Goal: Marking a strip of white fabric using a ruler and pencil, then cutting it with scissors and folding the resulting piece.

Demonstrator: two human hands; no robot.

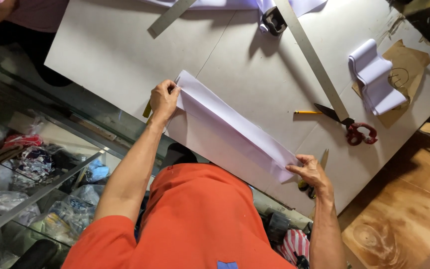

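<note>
Left hand: I see my left hand (164, 98) clenched on the far end of the folded white paper (230, 127) — fingers curled over its corner, pinching it against the board.
Right hand: my right hand (310, 172) grips the near end of the same sheet, thumb and fingertips closed on the corner by the board's edge.
Paper: a long, narrow white strip, folded along its length, lying flat and stretched diagonally between my two hands on the grey cardboard worktop (125, 45).
Scissors: red-handled scissors (349, 127) lie on the worktop beyond my right hand, well apart from it, blades closed.
Pencil: a yellow pencil (307, 112) rests just beside the scissor tips.
Rulers: a long metal ruler (312, 57) runs diagonally down to the scissors; a second metal ruler (171, 16) lies near the top edge.
Other paper: a curled white strip (376, 77) sits on a brown card piece (414, 62) at the far right — untouched.
Below the board: a glass counter (36, 164) with packaged goods inside it.
</note>
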